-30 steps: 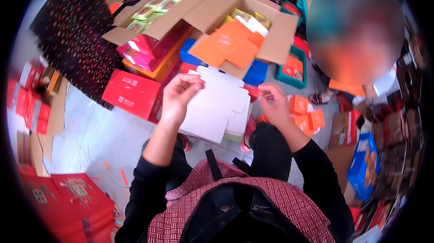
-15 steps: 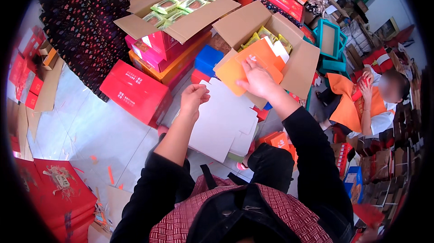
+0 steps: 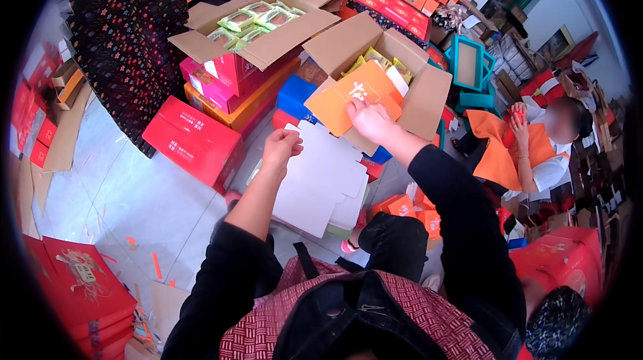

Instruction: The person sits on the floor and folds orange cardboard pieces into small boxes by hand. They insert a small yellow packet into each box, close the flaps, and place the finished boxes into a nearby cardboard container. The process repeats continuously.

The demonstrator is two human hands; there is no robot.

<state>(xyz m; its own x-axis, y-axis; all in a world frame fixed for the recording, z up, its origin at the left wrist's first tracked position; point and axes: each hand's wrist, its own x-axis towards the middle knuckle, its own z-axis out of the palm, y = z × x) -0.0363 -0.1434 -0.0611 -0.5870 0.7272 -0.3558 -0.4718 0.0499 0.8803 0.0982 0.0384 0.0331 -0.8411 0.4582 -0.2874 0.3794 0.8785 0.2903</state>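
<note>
An orange flat carton [image 3: 339,112] with white print lies tilted over the near side of an open cardboard box [image 3: 430,95]. My right hand [image 3: 372,121] has its fingers bent over the carton's near right part, closed on it. White tabs [image 3: 396,81] stick up behind it, beside yellow wrapped packets [image 3: 375,56] inside the box. My left hand [image 3: 279,148] hovers at the left edge of a stack of white flat cartons [image 3: 311,182]. Its fingers are drawn together, and whatever they may hold is too small to make out.
Another open box [image 3: 284,37] holds green-wrapped packets, on stacked pink and orange cartons. A red carton [image 3: 192,144] stands on the floor at left. Small orange boxes [image 3: 403,206] sit by my right knee. A person in an orange apron [image 3: 499,142] sits at right.
My right hand's fingers have gone from spread flat to bent on the orange carton, uncovering more print. At lower right, another person's head and a large red box have come into view.
</note>
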